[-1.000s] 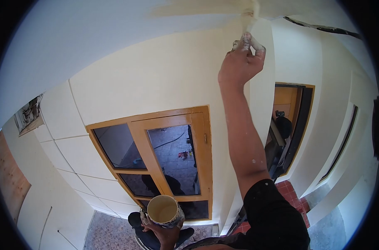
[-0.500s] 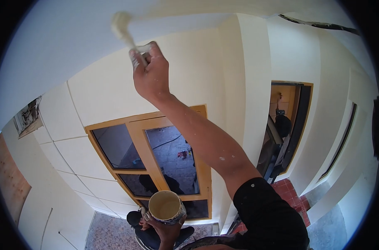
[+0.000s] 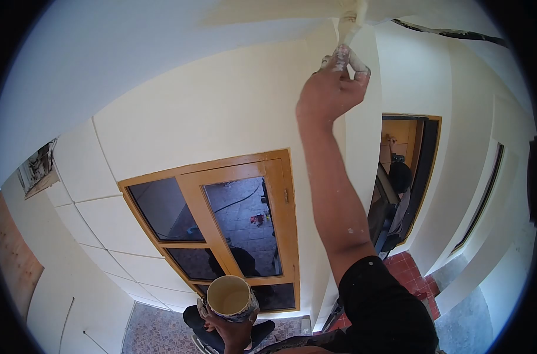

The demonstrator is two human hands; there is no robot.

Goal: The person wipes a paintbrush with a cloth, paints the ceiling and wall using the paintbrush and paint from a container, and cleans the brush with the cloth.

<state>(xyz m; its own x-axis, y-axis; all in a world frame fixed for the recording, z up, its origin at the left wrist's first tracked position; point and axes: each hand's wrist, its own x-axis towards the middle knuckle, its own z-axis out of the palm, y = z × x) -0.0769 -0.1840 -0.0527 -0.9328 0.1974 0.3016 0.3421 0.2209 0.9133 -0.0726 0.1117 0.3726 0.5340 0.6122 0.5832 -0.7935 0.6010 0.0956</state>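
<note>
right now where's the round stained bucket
Head view, low left of centre: the round stained bucket is in the left hand, overlapping the brown wooden frame.

Cream walls point(image 3: 221, 106) show a smooth finish; grooves divide the left section into panels. A wood-framed glazed unit point(image 3: 212, 221) has dark, reflective panes. A rough-edged opening point(image 3: 39, 165) breaks the far left wall, above a brown panel point(image 3: 12, 248). The floor point(image 3: 153, 327) is mottled below the glazing; red tiles point(image 3: 398, 271) lie at the right doorway point(image 3: 423, 165). A dark gap point(image 3: 451, 32) crosses the ceiling point(image 3: 103, 47), upper right. Light is diffuse.
</note>
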